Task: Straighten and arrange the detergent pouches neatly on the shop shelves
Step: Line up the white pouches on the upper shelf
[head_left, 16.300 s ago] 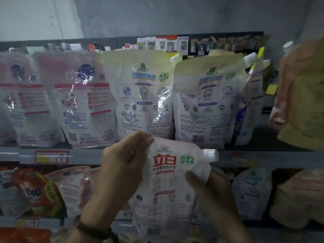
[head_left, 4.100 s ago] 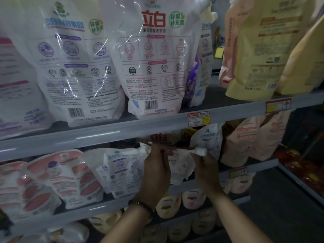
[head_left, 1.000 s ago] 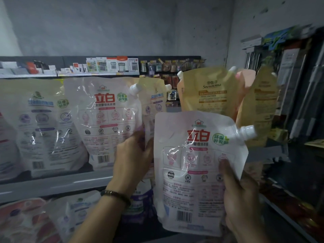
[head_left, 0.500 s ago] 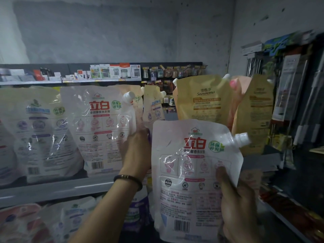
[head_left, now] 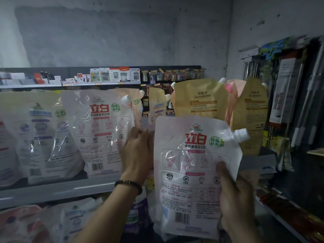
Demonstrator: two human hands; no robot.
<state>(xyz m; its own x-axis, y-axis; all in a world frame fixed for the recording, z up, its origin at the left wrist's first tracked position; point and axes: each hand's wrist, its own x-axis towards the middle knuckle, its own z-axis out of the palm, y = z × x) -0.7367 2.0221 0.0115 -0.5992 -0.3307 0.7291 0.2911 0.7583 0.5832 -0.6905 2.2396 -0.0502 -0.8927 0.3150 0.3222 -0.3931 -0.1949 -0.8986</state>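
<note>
My right hand (head_left: pixel 235 204) grips a white detergent pouch (head_left: pixel 191 174) with red lettering and a white spout cap, held upright in front of the shelf (head_left: pixel 57 189). My left hand (head_left: pixel 138 151), a bead bracelet on its wrist, reaches up to the right edge of a matching white pouch (head_left: pixel 101 132) standing on the shelf; its fingers are curled at that edge, though the grip itself is hidden. Left of it stands a white pouch with blue print (head_left: pixel 40 137).
Yellow Snowroma pouches (head_left: pixel 201 100) and a pink-capped one stand to the right on the same shelf. Lower shelves hold more pouches (head_left: pixel 73 221). Small boxed goods (head_left: pixel 114 75) sit on a far shelf. A rack of hanging items (head_left: pixel 289 95) fills the right side.
Over the last second my left hand has risen along the shelf pouch's right edge, and the held pouch stays in my right hand, slightly lower in view. Earlier I took it from the lower shelf.
</note>
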